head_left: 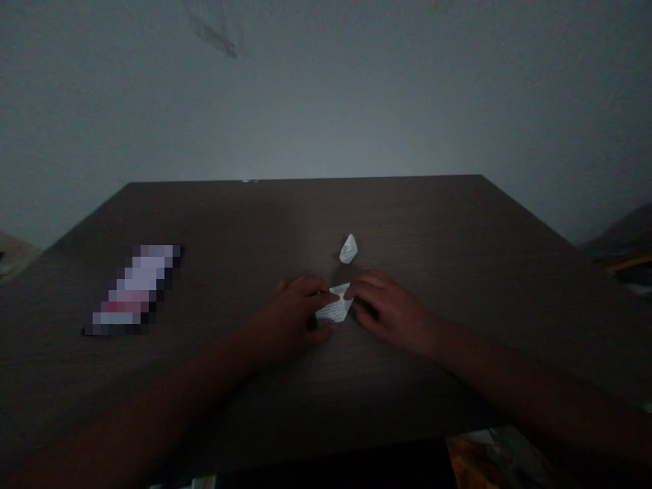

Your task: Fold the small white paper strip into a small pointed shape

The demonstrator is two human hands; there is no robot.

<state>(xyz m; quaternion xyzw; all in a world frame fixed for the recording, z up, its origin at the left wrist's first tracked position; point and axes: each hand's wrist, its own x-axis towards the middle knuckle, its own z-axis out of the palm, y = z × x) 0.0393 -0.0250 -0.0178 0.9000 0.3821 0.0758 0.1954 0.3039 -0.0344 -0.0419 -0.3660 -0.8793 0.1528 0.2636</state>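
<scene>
Head view: got paper (335, 312) gripped by left hand (300, 312) and pinched at right edge by right hand (392, 311), on table (244, 227). Looks partway folded, can't tell how much left tbh. Partly hidden behind fingers (365, 292) too. Just beyond, see folded scrap (349, 250), apart from hands. Well off left, spot pixelated slab (133, 288).
</scene>
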